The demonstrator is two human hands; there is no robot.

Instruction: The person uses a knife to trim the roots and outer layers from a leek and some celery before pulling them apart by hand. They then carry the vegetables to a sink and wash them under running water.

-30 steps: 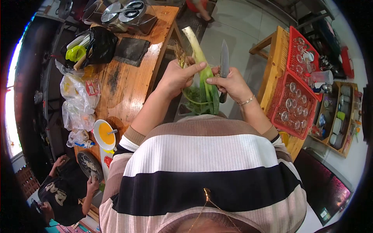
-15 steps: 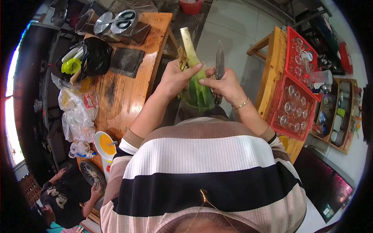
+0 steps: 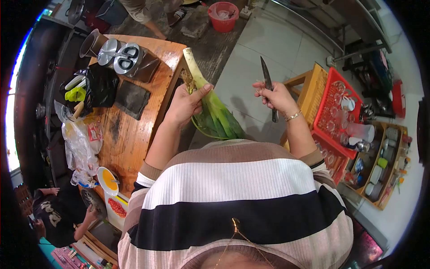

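My left hand (image 3: 186, 106) is closed around a leek (image 3: 219, 115), thumb pressed along the stalk. The leek's white end points up and away from me, and its green leaves hang toward my shirt. A withered brown outer leaf (image 3: 187, 80) dangles beside the stalk near my fingers. Held off to the right, clear of the leek, my right hand (image 3: 281, 97) grips a small knife (image 3: 266, 74). The knife's dark blade points upward, with its handle end showing below the palm. Small pale scraps seem to cling to the right fingers.
The wooden table (image 3: 130, 148) on my left bears a bowl of orange liquid (image 3: 107, 180), plastic bags (image 3: 80, 143) and metal canisters (image 3: 130, 62). Red baskets (image 3: 340, 96) of glasses stand right. A red bucket (image 3: 223, 17) is ahead. Another person (image 3: 56, 215) holds a pan, lower left.
My right hand with the knife has moved away from the leek to the right. My left hand and the leek have shifted left and slightly down. The view has tilted, showing more floor ahead.
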